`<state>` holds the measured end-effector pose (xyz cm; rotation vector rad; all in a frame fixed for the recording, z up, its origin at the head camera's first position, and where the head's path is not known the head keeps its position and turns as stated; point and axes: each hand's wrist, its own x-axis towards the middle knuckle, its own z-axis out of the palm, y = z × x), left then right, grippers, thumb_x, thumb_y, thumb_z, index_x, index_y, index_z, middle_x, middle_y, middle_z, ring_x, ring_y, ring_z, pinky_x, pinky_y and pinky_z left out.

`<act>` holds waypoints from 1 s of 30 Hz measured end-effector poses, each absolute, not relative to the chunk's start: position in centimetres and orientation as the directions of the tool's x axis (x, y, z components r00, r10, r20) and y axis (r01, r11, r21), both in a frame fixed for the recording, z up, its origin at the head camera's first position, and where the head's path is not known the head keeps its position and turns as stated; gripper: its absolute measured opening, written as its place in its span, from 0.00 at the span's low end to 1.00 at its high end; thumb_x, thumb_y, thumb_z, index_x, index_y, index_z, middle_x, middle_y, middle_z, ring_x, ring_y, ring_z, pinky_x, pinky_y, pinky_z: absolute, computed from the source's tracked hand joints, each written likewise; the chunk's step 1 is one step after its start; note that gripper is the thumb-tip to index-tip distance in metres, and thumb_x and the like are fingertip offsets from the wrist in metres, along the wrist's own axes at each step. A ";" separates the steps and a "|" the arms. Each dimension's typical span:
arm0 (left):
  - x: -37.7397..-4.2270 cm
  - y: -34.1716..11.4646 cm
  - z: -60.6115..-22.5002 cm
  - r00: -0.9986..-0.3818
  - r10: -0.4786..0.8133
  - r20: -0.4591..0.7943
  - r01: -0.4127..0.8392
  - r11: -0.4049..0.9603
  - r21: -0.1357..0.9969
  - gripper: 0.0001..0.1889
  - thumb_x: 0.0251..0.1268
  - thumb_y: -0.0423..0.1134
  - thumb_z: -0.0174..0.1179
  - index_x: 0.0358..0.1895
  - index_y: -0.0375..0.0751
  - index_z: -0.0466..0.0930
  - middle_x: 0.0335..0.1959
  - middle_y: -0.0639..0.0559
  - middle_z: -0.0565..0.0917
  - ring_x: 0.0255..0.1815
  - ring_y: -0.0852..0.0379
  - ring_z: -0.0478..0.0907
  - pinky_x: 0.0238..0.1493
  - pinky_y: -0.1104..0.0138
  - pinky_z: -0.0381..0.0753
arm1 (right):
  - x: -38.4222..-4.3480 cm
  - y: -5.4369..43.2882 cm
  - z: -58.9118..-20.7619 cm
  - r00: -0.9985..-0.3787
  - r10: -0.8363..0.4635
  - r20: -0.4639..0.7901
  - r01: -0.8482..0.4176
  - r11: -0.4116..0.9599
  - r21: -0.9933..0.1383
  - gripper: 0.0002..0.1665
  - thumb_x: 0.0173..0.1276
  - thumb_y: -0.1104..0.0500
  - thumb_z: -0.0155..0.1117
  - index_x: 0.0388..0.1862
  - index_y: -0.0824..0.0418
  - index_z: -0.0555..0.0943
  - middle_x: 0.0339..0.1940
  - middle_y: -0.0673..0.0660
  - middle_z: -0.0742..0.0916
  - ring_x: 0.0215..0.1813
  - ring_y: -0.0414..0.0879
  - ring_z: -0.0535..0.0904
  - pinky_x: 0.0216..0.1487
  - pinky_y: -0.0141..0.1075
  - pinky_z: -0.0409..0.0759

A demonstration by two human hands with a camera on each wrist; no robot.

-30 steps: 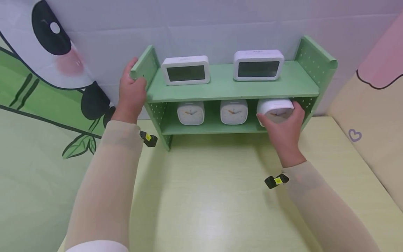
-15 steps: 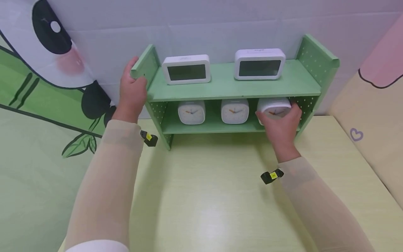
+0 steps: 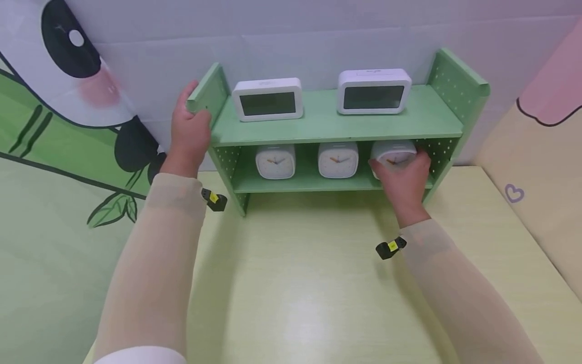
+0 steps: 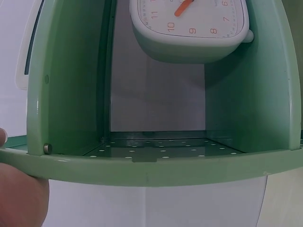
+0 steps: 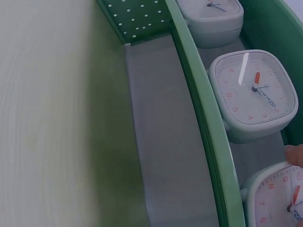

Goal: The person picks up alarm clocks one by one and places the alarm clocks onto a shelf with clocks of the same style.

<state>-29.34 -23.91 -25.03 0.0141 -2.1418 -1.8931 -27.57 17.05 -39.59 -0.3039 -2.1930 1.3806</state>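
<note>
A green two-tier shelf [image 3: 318,132] stands at the back of the table. At its left side panel, my left hand [image 3: 188,134] grips the edge, thumb in front and fingers on the outer face. My right hand [image 3: 404,183] holds a white square alarm clock [image 3: 392,150] by its sides, in the right part of the lower tier. Two similar clocks stand left of it, a middle clock [image 3: 338,160] and a left clock [image 3: 275,162]. The right wrist view shows a fingertip [image 5: 294,155] at the edge of the held clock [image 5: 272,203].
On the upper tier sit two white digital clocks, one at left [image 3: 268,100] and one at right [image 3: 375,97]. The pale wooden table [image 3: 295,273] extends in front of the shelf. Printed cloth [image 3: 318,45] hangs behind.
My right hand has moved a little left and farther into the lower tier with the clock, which now stands more upright and deeper. The left hand has stayed on the side panel.
</note>
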 end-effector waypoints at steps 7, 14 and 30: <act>-29.4 -23.8 -25.1 -0.962 -0.186 0.198 0.176 0.124 0.976 0.38 0.72 0.28 0.41 0.81 0.69 0.57 0.72 0.50 0.65 0.66 0.49 0.65 0.60 0.56 0.72 | -27.8 16.9 -39.6 -0.831 0.465 0.304 -0.056 0.473 -0.879 0.67 0.53 0.38 0.79 0.79 0.66 0.53 0.73 0.65 0.66 0.71 0.55 0.64 0.73 0.43 0.62; -29.2 -23.5 -24.9 -0.964 -0.185 0.194 0.175 0.115 0.978 0.39 0.72 0.28 0.40 0.81 0.69 0.56 0.73 0.50 0.65 0.66 0.49 0.65 0.60 0.56 0.72 | -27.3 16.8 -39.3 -0.828 0.464 0.314 -0.072 0.469 -0.880 0.69 0.55 0.39 0.79 0.81 0.65 0.48 0.75 0.65 0.63 0.75 0.55 0.60 0.75 0.43 0.59; -25.5 -24.0 -24.0 -0.942 -0.185 0.279 0.150 0.512 0.846 0.36 0.75 0.43 0.44 0.84 0.62 0.47 0.78 0.56 0.60 0.71 0.59 0.61 0.70 0.58 0.64 | -21.3 16.6 -40.1 -0.863 0.277 0.422 -0.215 0.556 -0.803 0.58 0.70 0.43 0.67 0.84 0.64 0.47 0.82 0.62 0.54 0.82 0.51 0.48 0.78 0.51 0.53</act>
